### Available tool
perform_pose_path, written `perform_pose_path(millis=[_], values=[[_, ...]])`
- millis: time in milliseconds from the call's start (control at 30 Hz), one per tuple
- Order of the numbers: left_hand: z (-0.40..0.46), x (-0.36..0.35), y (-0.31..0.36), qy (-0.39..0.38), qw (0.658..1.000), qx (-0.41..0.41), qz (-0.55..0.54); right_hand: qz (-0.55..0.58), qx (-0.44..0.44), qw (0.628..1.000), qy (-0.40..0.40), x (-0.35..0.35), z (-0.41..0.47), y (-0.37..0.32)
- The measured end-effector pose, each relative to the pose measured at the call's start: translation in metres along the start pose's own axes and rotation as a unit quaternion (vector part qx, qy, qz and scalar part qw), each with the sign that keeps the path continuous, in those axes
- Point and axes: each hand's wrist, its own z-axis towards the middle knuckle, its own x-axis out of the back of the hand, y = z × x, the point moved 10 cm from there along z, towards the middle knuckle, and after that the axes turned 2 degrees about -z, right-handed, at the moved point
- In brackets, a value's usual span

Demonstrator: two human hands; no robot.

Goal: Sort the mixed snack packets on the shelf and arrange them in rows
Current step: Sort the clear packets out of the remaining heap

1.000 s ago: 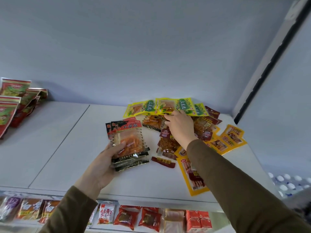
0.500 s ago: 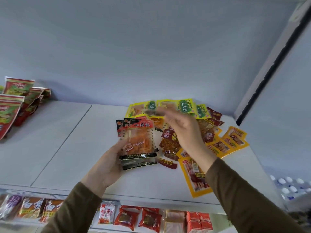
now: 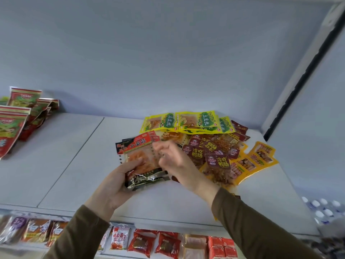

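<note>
My left hand (image 3: pixel 113 186) grips a small stack of orange snack packets with red and black tops (image 3: pixel 139 146), held just above the white shelf (image 3: pixel 61 165). My right hand (image 3: pixel 175 163) is at the stack's right edge. Its curled fingers pinch one more orange packet with a clear punched edge (image 3: pixel 155 146) against the stack. Behind and to the right lies the mixed pile: yellow-green packets (image 3: pixel 188 121) at the back, dark red packets (image 3: pixel 217 160) in the middle, yellow-orange packets (image 3: pixel 259 157) at the right.
Red and green bags (image 3: pixel 13 126) lean at the shelf's far left. The lower shelf holds a row of assorted packets (image 3: pixel 141 243) and red boxes (image 3: pixel 222 247). Water bottle caps (image 3: pixel 324 208) show low on the right. A wall closes the shelf's right side.
My right hand left the pile with an orange packet and brought it left and down onto the stack. My left hand moved the stack slightly right to meet it.
</note>
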Motion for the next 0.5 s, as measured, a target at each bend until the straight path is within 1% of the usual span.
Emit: perform_pose_path(millis=[33, 67, 100, 133, 200, 267, 300, 433, 467, 500], values=[[-0.001, 0.007, 0.004, 0.012, 1.0, -0.007, 0.0, -0.01, -0.015, 0.999, 0.047, 0.014, 0.008, 0.006], [-0.002, 0.013, 0.008, 0.02, 1.0, -0.015, -0.002, -0.057, -0.033, 0.993, 0.094, 0.031, 0.017, 0.013], [-0.004, 0.018, 0.013, 0.026, 0.999, -0.022, -0.006, -0.141, -0.057, 0.98, 0.126, 0.046, 0.025, 0.021], [-0.005, 0.022, 0.017, 0.028, 0.999, -0.028, -0.009, -0.244, -0.08, 0.958, 0.128, 0.056, 0.035, 0.03], [-0.007, 0.028, 0.022, 0.028, 0.999, -0.037, -0.019, -0.425, -0.101, 0.896, 0.08, 0.061, 0.053, 0.046], [-0.008, 0.031, 0.024, 0.028, 0.999, -0.04, -0.021, -0.532, -0.092, 0.84, 0.049, 0.058, 0.067, 0.056], [-0.009, 0.033, 0.023, 0.027, 0.999, -0.041, -0.021, -0.561, -0.087, 0.822, 0.05, 0.056, 0.073, 0.058], [-0.013, 0.034, 0.02, 0.024, 0.999, -0.041, -0.023, -0.651, -0.062, 0.75, 0.097, 0.055, 0.084, 0.049], [-0.015, 0.034, 0.02, 0.024, 0.999, -0.042, -0.026, -0.655, -0.069, 0.744, 0.108, 0.058, 0.084, 0.045], [-0.016, 0.034, 0.02, 0.025, 0.998, -0.043, -0.03, -0.646, -0.075, 0.75, 0.124, 0.062, 0.084, 0.041]])
